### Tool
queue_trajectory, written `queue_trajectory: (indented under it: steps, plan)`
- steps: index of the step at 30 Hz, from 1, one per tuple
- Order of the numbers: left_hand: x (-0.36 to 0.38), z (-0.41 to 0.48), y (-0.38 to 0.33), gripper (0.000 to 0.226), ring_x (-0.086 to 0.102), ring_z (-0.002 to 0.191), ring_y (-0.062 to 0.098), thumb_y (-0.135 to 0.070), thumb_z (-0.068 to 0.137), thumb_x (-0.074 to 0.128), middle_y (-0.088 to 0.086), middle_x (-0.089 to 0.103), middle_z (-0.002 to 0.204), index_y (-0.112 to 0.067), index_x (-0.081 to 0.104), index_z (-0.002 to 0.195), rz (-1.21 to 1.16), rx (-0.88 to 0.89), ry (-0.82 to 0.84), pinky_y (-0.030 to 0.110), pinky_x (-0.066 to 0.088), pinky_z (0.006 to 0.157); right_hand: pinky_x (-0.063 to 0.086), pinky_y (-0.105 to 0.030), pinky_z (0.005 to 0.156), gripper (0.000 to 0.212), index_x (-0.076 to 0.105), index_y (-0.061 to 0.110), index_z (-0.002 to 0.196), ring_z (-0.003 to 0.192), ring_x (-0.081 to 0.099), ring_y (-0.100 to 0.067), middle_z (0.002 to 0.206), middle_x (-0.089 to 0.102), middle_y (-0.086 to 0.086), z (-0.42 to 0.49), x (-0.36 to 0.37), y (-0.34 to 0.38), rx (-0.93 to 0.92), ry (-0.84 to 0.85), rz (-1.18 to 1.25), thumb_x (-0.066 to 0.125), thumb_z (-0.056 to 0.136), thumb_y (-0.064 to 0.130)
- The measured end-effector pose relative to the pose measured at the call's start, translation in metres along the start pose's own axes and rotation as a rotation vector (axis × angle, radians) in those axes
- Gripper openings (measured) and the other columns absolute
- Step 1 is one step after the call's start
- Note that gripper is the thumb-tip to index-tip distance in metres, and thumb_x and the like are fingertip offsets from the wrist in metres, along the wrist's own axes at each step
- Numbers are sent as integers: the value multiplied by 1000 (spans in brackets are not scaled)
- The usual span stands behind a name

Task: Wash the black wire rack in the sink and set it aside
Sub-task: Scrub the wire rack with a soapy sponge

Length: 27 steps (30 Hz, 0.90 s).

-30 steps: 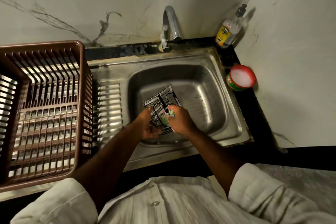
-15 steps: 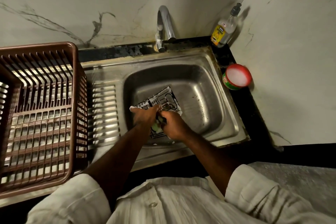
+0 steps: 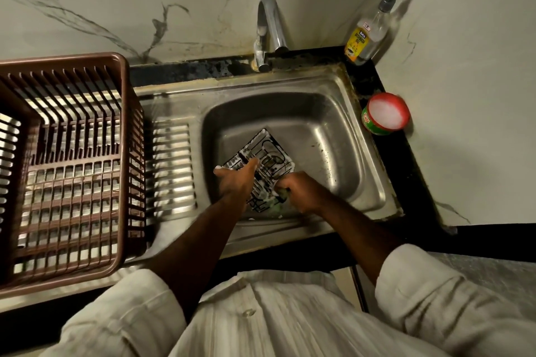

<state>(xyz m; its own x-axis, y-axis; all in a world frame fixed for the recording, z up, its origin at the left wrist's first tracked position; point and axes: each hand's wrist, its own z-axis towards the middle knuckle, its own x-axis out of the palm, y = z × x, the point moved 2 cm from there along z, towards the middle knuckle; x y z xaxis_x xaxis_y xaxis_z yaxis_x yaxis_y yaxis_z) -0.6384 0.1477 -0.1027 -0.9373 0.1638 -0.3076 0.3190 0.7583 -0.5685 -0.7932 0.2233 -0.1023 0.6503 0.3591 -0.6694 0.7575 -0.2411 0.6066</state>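
Note:
The black wire rack (image 3: pixel 268 155), flecked with white foam, lies tilted in the steel sink basin (image 3: pixel 324 136). My left hand (image 3: pixel 236 181) holds the rack's left edge, fingers wrapped over the wires. My right hand (image 3: pixel 301 190) grips a green scrub pad (image 3: pixel 280 206) pressed against the rack's near right part. The near end of the rack is hidden under both hands.
A brown plastic dish basket (image 3: pixel 62 171) stands on the ribbed drainboard (image 3: pixel 172 168) at the left. The tap (image 3: pixel 269 29) arches over the basin's back rim. A dish-soap bottle (image 3: pixel 368 35) and a red tub of white soap paste (image 3: pixel 385 113) stand at the right.
My right hand has slid with the pad toward the rack's near right end. My left hand has shifted its hold on the left edge, and the rack has turned slightly.

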Motion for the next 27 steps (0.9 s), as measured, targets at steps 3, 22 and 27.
queue_trajectory:
  steps: [3, 22, 27]
  plan:
    - [-1, -1, 2, 114, 52, 126, 37, -55, 78, 76, 21, 46, 145, -10, 4, 154, 6, 3, 7, 49, 48, 104, 55, -30, 87, 27, 76, 11, 104, 98, 68, -19, 107, 73, -8, 16, -9, -8, 86, -44, -86, 62, 84, -1]
    - [-1, 4, 7, 116, 51, 128, 37, -55, 78, 75, 19, 45, 148, -13, 1, 155, 143, 63, 58, 49, 49, 104, 52, -40, 97, 29, 68, 12, 120, 114, 62, -31, 126, 65, -12, 78, -1, -18, 283, 200, -239, 60, 92, 15]
    - [-2, 5, 7, 115, 56, 121, 35, -59, 70, 74, 18, 50, 142, -16, 6, 152, 142, 82, 62, 49, 52, 100, 52, -40, 93, 29, 66, 17, 120, 114, 62, -31, 127, 64, -10, 87, -14, -18, 318, 90, -356, 55, 94, 17]
